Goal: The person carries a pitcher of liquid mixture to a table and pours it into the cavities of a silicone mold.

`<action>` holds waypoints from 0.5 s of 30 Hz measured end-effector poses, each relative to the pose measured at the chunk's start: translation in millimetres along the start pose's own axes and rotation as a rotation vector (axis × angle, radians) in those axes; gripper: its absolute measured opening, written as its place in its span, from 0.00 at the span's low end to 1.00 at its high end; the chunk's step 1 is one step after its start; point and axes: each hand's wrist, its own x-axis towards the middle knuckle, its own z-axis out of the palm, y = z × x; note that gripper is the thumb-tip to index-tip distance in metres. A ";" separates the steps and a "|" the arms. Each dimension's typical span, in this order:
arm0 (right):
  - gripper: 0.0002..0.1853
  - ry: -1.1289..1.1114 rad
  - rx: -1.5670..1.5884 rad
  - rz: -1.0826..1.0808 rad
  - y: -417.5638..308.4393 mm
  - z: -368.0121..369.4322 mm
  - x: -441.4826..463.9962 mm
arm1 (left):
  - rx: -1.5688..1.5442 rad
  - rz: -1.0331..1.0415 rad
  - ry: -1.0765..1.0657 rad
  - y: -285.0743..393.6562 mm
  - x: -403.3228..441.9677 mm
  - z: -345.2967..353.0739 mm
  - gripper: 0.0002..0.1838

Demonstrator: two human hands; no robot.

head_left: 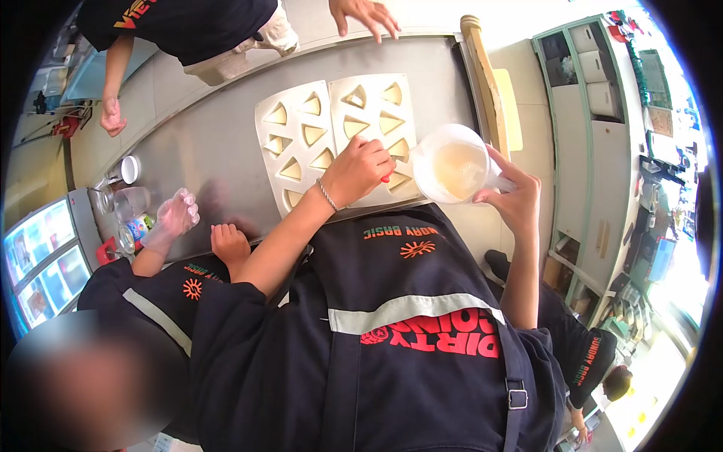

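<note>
My right hand (514,192) grips the handle of a white jug (452,163) that holds a pale, slightly foamy liquid. My left hand (361,172), with a bracelet at the wrist, is closed around a small red-handled tool (386,178); the rest of the tool is hard to make out. Below and around my left hand lie two white molds, the left one (262,113) and the right one (407,83), side by side on the metal table (203,113). Both have several wedge-shaped cavities. The jug is at the right mold's near right edge.
A co-worker's gloved hand (177,216) and bare hand (230,242) are at the left. Another person stands across the table. Containers (132,202) crowd the left end. A wooden piece (482,83) edges the right end, with cabinets (580,166) beyond.
</note>
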 end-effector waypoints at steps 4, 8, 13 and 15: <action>0.50 -0.038 -0.010 0.060 -3.8 -1.1 5.2 | 0.073 0.003 0.123 6.3 -10.4 4.9 0.09; 0.50 -0.063 -0.030 0.025 -4.3 1.2 11.4 | 0.081 -0.019 0.123 7.1 -16.9 8.1 0.10; 0.50 -0.092 -0.105 0.002 -5.5 1.7 17.3 | 0.071 -0.024 0.142 7.2 -20.2 9.5 0.11; 0.49 -0.105 -0.116 0.018 -7.1 2.1 19.0 | 0.074 -0.026 0.144 6.2 -21.7 9.1 0.11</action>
